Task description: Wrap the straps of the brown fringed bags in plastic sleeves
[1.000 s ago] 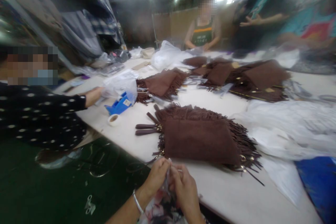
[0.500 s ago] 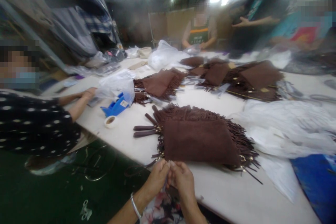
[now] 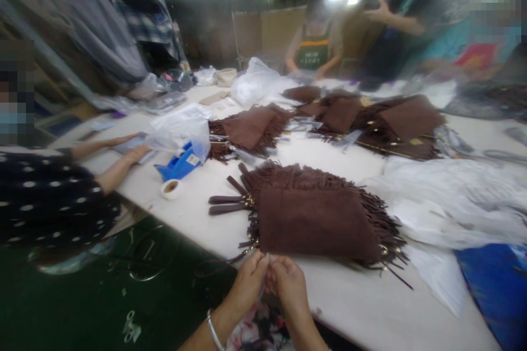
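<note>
My left hand [image 3: 252, 278] and my right hand [image 3: 287, 279] meet just off the table's front edge, fingertips pinched together. Whatever is between the fingers is too small or hidden to name. Right beyond them lies a pile of brown fringed bags [image 3: 317, 225], the top one flat side up. Strap loops [image 3: 225, 204] stick out on the pile's left. Small gold-coloured metal fittings show at its left and right corners.
A blue tape dispenser [image 3: 180, 163] and a white tape roll [image 3: 170, 188] lie left on the white table [image 3: 197, 230]. More fringed bags [image 3: 252, 129] lie behind. Clear plastic bags [image 3: 448, 203] spread at right, near a blue sheet [image 3: 494, 290]. Co-workers stand around; one in a dotted top [image 3: 53, 197] is at left.
The co-worker at left has spread both hands over something flat on the table. A person at the back right has raised a hand. My hands stay pinched in nearly the same place.
</note>
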The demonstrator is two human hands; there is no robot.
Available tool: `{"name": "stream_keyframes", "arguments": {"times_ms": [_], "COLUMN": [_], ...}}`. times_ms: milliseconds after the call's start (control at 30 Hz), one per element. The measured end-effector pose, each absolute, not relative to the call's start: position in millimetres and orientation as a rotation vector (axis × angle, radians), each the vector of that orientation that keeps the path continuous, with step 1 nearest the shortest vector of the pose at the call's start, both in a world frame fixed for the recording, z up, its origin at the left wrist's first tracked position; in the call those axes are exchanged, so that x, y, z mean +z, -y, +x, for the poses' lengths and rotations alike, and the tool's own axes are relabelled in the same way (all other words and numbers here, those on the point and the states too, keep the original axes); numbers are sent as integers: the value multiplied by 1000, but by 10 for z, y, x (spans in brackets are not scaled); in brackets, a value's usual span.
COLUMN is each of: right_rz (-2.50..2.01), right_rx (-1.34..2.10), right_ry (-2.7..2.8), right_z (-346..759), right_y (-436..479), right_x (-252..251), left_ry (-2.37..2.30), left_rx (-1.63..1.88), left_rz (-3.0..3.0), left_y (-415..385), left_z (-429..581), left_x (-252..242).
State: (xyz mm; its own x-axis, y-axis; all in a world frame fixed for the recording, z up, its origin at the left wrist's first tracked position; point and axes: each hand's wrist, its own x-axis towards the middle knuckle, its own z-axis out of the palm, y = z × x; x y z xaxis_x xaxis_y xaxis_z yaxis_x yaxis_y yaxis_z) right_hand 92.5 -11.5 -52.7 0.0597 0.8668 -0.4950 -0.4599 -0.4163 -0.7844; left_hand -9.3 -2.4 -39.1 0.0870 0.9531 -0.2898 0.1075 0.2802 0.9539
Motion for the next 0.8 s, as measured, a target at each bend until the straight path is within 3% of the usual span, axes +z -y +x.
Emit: {"name": "stream_keyframes", "arguments": {"times_ms": [267,800], "right_rz": [-1401,-1507], "right_rx": [1435,1532], "right_ry": [673,895], "right_z": [960,1104], "right_y": [104,-19], "right_x": [-547,-352], "left_ry": [-1268,-974], "left_rx": [897,861], "left_rz": [933,663], "left_y": [12,-5], "left_z": [-69,-126], "left_x": [-189,-164]}}
